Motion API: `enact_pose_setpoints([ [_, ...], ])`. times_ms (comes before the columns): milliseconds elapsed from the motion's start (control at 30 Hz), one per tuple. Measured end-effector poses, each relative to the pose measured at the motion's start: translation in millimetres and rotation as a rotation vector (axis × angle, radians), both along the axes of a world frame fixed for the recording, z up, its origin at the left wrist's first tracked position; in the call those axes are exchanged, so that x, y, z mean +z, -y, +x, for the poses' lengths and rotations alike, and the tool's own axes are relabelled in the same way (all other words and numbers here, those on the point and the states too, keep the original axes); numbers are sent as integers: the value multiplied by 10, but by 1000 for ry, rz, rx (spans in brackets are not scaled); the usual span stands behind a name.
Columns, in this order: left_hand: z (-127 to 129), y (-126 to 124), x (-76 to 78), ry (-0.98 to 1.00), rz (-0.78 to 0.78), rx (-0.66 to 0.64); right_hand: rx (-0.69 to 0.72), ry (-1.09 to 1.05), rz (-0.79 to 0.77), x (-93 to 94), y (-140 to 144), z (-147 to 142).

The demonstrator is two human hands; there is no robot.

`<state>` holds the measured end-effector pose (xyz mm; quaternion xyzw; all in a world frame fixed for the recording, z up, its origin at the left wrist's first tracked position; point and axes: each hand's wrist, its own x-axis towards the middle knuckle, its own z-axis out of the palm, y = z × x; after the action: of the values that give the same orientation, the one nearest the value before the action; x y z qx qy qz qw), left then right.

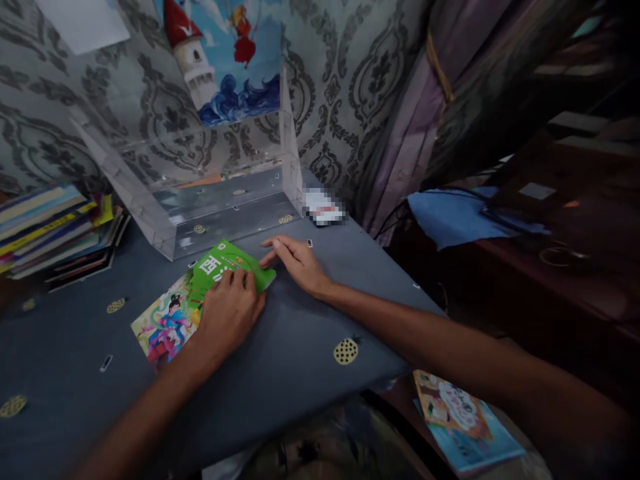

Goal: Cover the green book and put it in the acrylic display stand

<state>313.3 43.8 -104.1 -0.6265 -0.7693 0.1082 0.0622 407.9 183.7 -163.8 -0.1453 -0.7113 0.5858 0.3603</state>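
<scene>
A thin green picture book (173,313) with a cartoon figure on its cover lies flat on the grey-blue tablecloth (280,360). My left hand (230,313) rests palm down on the book's right half, fingers curled over its upper right edge. My right hand (297,263) lies on the cloth just right of the book, fingertips touching its upper right corner. Directly behind the book stands a clear acrylic box (210,187), open towards me, with nothing visible inside.
A stack of books (55,230) sits at the table's left rear. A small blurred card (324,207) lies right of the box. Another picture book (463,420) lies below the table's right corner. Patterned wallpaper, a poster and a curtain back the table.
</scene>
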Motion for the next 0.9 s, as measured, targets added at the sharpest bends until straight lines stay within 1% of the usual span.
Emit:
enact_pose_setpoints([
  [233,-4,-23,8,-13,-29,3,-16,45,54,50,-6,42],
  [400,-17,-32,31,0,-38,5,-18,35,54,68,5,54],
  [667,-77,-30,39,9,30,-23,-30,37,80,124,25,84],
  [900,-53,-41,82,14,11,8,-28,5,110,122,26,88],
])
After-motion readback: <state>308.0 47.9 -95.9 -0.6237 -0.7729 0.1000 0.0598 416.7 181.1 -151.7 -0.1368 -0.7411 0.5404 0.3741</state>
